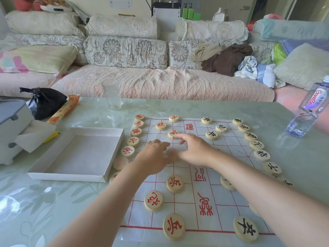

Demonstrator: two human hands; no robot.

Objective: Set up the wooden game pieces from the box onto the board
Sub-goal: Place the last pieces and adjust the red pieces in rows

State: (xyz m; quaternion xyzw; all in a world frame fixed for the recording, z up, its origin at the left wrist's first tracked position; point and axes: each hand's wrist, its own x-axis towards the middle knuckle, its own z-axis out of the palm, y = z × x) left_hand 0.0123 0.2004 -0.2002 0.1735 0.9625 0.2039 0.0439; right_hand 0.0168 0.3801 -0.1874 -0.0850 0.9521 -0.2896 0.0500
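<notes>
The left hand [153,157] and right hand [194,150] are meeting over a blurred wooden piece [171,155] mid-board [181,207]. I cannot tell the left's grip; the right's fingers are hanging loose. Light, stiff, smooth disc, probably: pinching its rim is looking safest.

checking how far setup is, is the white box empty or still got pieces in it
Empty: the white box shows only its bare floor, nothing lies inside.

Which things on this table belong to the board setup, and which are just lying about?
Job: round wooden game pieces, red-lined white paper board, shallow white box.
Lying about: clear drinking glass, black plastic bag, orange snack packet, clear water bottle.
</notes>
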